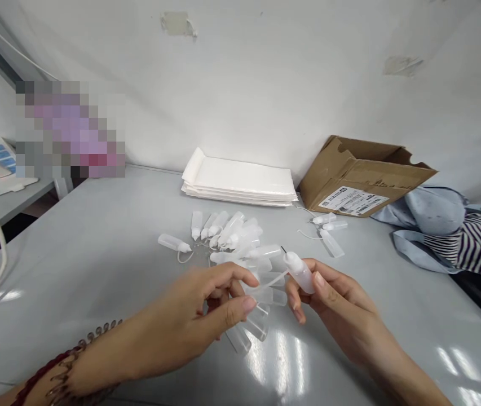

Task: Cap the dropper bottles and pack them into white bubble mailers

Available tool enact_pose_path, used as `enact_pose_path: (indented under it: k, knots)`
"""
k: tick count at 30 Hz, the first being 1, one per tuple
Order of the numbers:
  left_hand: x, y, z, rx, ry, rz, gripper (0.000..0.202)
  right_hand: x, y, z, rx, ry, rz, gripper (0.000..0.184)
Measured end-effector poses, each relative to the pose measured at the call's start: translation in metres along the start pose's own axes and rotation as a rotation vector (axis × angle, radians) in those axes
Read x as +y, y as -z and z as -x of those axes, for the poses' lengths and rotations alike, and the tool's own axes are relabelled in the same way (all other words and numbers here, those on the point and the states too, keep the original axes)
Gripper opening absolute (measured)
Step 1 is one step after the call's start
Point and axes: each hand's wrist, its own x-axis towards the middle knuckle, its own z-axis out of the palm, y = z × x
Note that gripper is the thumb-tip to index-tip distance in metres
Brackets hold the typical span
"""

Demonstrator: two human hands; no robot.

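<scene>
Between the thumb and fingers of my right hand (337,299) is a small translucent needle-tip bottle (299,270). Tilted up to the left, it shows a white top with a thin dark needle sticking out. A white strap (276,280) runs from its neck towards my left hand (219,304). The left thumb and index finger are apart near the strap's end; whether they touch it I cannot tell. Beneath and behind both hands lies a loose pile of similar bottles (238,231), partly hidden by the left hand. One bottle (172,242) with a looped strap lies left of the pile.
Several small bottles (332,242) lie right of the pile. White padded envelopes (240,177) are stacked by the wall. A tilted, open cardboard box (342,180) stands back right, beside a striped cloth bag (468,242). A white cable (1,254) hangs at the left of the grey table (109,242).
</scene>
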Motion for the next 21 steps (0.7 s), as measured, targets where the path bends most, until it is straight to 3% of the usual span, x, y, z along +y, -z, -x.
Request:
enact_pose_path:
  k: [5,11,15,21]
  knots:
    - [-0.0010,-0.0003,-0.0019,0.032,0.015,0.035,0.013,0.0030,0.0018,0.0012,0.047,0.032,-0.012,0.028]
    - [-0.0031,0.0002,-0.0018,0.071,0.075,0.131,0.020,0.0029,0.0002,0.0013,0.016,0.034,-0.072,0.029]
    - [-0.0034,-0.0008,-0.0008,0.006,0.112,0.159,0.025,0.0022,-0.0012,0.0025,0.025,0.024,-0.079,0.029]
    - [0.0036,-0.0011,-0.0014,-0.070,0.105,0.150,0.016,0.0033,-0.0030,0.0003,-0.026,0.026,-0.126,0.029]
